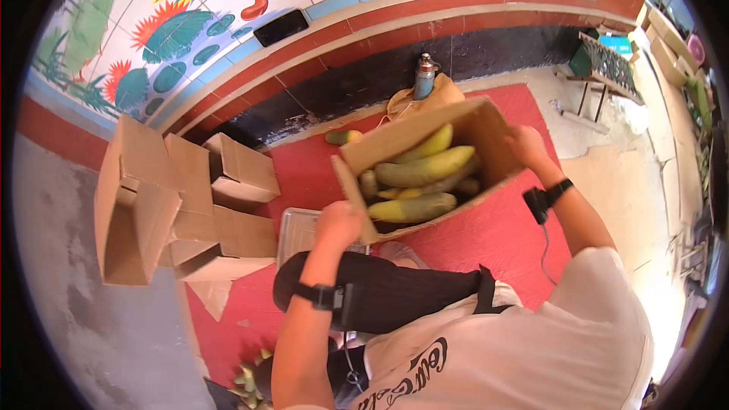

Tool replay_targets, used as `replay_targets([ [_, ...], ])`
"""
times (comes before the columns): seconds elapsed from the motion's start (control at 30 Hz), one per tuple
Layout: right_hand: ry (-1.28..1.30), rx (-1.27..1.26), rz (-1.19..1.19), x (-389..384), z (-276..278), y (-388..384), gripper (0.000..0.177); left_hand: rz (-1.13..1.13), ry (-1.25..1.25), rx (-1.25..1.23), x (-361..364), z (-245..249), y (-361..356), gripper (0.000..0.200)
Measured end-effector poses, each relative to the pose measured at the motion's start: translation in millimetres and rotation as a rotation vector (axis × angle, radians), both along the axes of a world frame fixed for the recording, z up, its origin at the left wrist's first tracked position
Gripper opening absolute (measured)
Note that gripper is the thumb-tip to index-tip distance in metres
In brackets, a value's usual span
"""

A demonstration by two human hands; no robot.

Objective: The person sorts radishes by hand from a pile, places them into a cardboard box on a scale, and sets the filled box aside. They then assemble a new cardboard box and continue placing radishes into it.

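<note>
Red floor: a flat red floor covering (525, 239) spreads beneath the work.
Loaded box: an open brown cardboard box (410, 130) sits before the person, its mouth towards the head; whether its base touches the floor is hidden.
Box handling: the step in hand looks like shifting or steadying the filled box; any further move seems to call for two firm grips and a level base.
Cardboard cartons: open brown cartons (244, 175) crowd the left, limiting room there.
Pale tray: a pale, rectangular, rimmed tray (298, 226) lies just beside the left hand (339, 225).
Vegetables: long yellow-green vegetables (427, 169) lie piled inside the box.
Hands: the left appears closed on the box's left corner, blurred; the right hand (529, 148) grips the right rim.
Metal flask: a blue-grey cylindrical flask (424, 82) stands beyond the box.
</note>
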State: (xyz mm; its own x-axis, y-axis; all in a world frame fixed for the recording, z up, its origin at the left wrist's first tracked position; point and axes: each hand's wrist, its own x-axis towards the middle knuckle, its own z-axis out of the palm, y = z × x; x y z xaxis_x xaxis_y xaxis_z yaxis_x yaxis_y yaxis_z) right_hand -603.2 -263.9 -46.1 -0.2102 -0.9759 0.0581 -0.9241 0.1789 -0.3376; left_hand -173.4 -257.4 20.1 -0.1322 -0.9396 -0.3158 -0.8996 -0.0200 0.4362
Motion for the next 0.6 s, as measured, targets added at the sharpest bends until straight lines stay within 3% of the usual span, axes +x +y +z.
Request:
replay_targets([
  [0.07,0.082,0.010,-0.099,-48,-9,32,0.025,-0.165,-0.116,0.111,-49,-6,1,0.024],
  [0.13,0.164,0.062,-0.191,-95,-17,64,0.026,-0.239,-0.125,0.419,-89,-29,1,0.026],
  [0.17,0.189,0.110,-0.230,-115,-16,84,0.026,-0.321,-0.156,0.421,-105,-56,4,0.026],
  [0.2,0.216,0.191,-0.295,-137,-23,102,0.026,-0.327,-0.078,0.515,-123,-45,10,0.024],
  [0.23,0.238,0.263,-0.364,-158,-30,117,0.027,-0.466,-0.003,0.414,-137,-54,11,0.026],
  [0.33,0.242,0.313,-0.534,-192,-38,173,0.023,-0.465,0.047,0.467,-159,8,2,0.030],
  [0.4,0.220,0.378,-0.591,-198,-29,175,0.022,-0.551,0.248,0.252,-144,25,2,0.033],
  [0.43,0.293,0.388,-0.561,-209,-32,173,0.021,-0.662,0.225,0.132,-128,37,0,0.030],
  [0.5,0.418,0.336,-0.518,-217,-34,157,0.021,-0.541,0.437,0.106,-88,50,-3,0.028],
  [0.53,0.475,0.282,-0.501,-208,-19,139,0.021,-0.280,0.503,0.239,-69,72,1,0.027],
  [0.6,0.331,0.071,-0.392,-161,22,103,0.022,-0.150,0.491,0.124,-29,117,13,0.025],
])
